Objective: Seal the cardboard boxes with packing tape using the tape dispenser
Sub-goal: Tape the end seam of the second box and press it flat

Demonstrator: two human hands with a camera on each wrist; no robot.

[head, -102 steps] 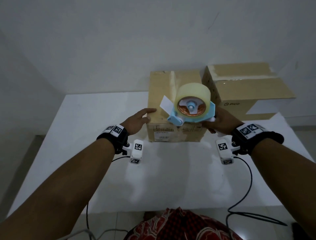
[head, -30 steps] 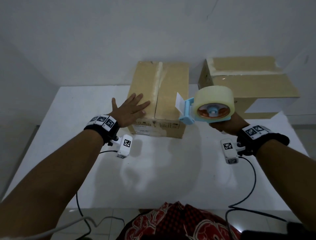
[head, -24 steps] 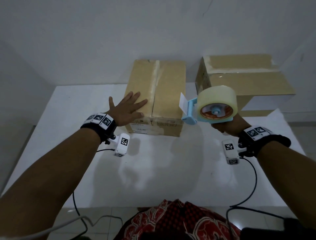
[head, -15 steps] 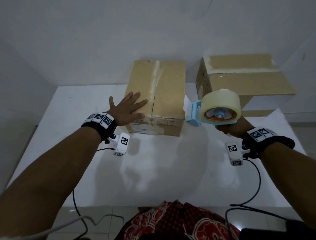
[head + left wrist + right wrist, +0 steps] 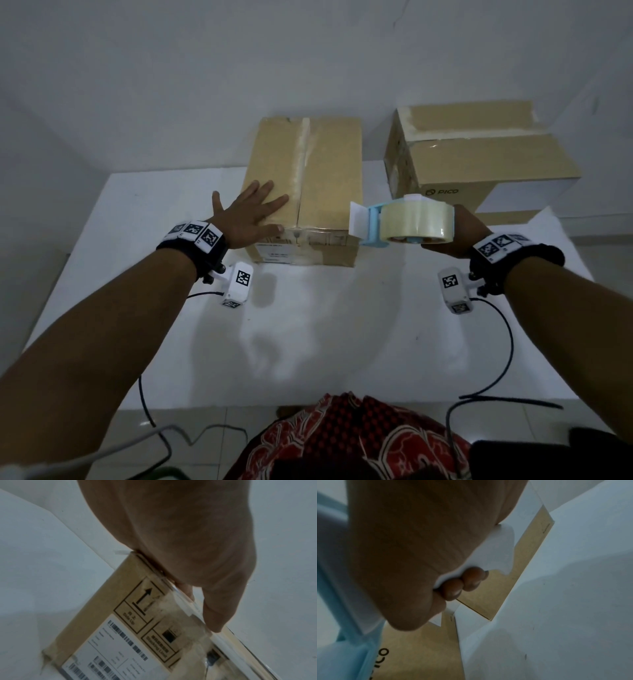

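Observation:
A brown cardboard box [image 5: 329, 178] stands mid-table with clear tape along its top seam and down its front. My left hand [image 5: 251, 214] lies flat on its near-left top with fingers spread; the left wrist view has that hand [image 5: 188, 547] at the box's [image 5: 106, 622] top front edge. My right hand [image 5: 459, 236] grips the light-blue tape dispenser [image 5: 400, 222] with its clear roll, held in the air to the right of the box, white tab pointing left. The right wrist view shows curled fingers [image 5: 462, 584] on the dispenser [image 5: 346, 601].
A second cardboard box [image 5: 479, 164], taped across its top, sits at the back right on the white table [image 5: 325, 325]. Wrist camera cables trail off the near table edge. A white wall stands close behind the boxes.
The right hand has tipped the dispenser so the roll now lies edge-on and a bit lower, still right of the box. The left hand stays flat on the box.

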